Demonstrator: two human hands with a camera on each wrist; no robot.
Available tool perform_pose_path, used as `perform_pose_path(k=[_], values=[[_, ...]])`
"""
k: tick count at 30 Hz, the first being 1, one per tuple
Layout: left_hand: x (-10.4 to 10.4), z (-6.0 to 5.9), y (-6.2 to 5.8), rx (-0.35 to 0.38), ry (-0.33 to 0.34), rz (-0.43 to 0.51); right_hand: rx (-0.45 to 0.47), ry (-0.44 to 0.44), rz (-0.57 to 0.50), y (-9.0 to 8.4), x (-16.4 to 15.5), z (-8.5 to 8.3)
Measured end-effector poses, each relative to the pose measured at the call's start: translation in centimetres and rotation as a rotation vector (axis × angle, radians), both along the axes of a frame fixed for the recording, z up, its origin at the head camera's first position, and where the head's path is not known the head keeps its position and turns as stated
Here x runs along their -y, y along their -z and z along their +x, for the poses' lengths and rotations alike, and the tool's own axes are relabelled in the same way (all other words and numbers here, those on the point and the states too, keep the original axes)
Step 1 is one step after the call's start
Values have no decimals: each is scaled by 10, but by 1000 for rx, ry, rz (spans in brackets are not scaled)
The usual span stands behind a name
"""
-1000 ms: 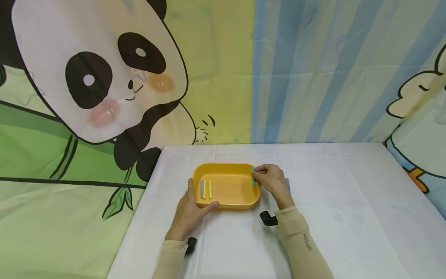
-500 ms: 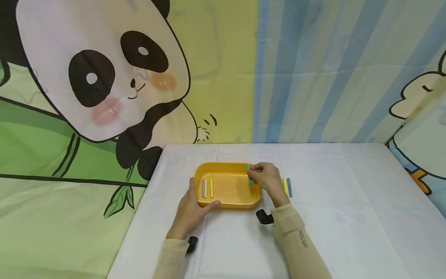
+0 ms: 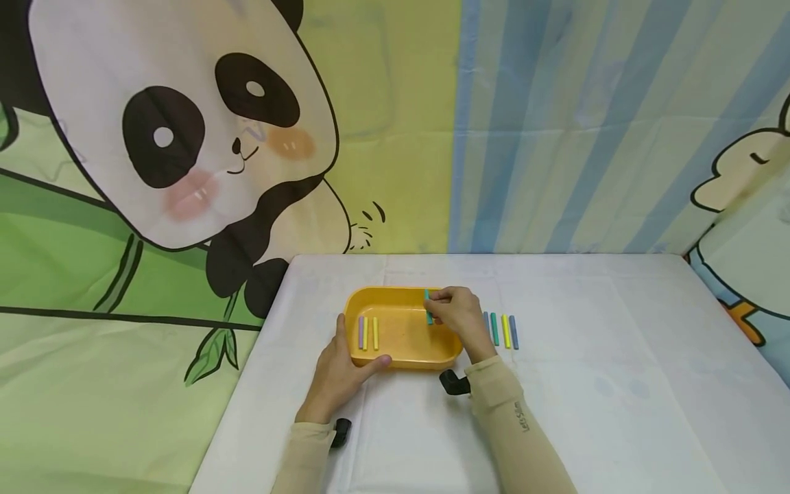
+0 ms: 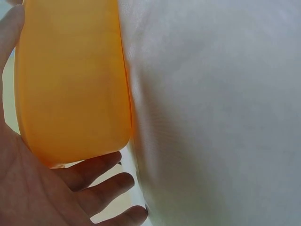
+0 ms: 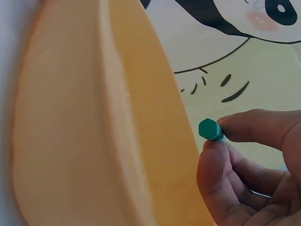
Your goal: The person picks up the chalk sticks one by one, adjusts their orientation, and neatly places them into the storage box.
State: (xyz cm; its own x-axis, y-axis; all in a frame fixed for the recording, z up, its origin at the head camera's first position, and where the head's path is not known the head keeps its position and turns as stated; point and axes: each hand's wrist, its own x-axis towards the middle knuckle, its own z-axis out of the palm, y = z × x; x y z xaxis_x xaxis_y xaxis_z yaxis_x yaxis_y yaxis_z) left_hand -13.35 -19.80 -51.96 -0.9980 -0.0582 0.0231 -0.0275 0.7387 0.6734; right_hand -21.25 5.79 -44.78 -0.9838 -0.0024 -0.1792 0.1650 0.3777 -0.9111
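Observation:
An orange-yellow tray (image 3: pixel 407 356) stands on the white table. My left hand (image 3: pixel 333 381) holds its near left corner, thumb along the front rim, fingers at the left side; in the left wrist view, several fingers of that left hand (image 4: pixel 89 188) spread beside the tray wall (image 4: pixel 70 84). Above the tray's right part my right hand (image 3: pixel 455 312) pinches a teal stick (image 3: pixel 428 307) between thumb and fingertips. The right wrist view shows the hexagonal end of this stick (image 5: pixel 209 129). Inside the tray lie a purple stick (image 3: pixel 361 332) and two yellow sticks (image 3: pixel 370 333).
Right of the tray, several sticks lie side by side on the table: green (image 3: pixel 494 329), yellow (image 3: pixel 506 332) and blue (image 3: pixel 514 333), with another blue one partly behind the right wrist. A printed panda curtain (image 3: pixel 395 137) hangs behind the table.
My right hand has carried the teal stick leftward, from the tray's right rim to farther over its inside. More sticks on the table have come into sight. The left hand keeps its hold.

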Motion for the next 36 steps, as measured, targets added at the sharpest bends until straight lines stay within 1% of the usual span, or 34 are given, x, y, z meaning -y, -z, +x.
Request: perform_pose_path(k=[10, 16, 23, 31, 36], values=[[0, 0, 0, -7, -7, -5, 22, 13, 34, 15, 17, -4], [0, 0, 1, -7, -4, 1, 17, 5, 27, 17, 25, -4], [-2, 0, 0, 0, -3, 3, 32, 3, -26, 20, 34, -3], [-1, 0, -1, 9, 0, 0, 33, 2, 27, 22, 41, -2], [-2, 0, -2, 11, 1, 2, 48, -3, 32, 25, 48, -2]])
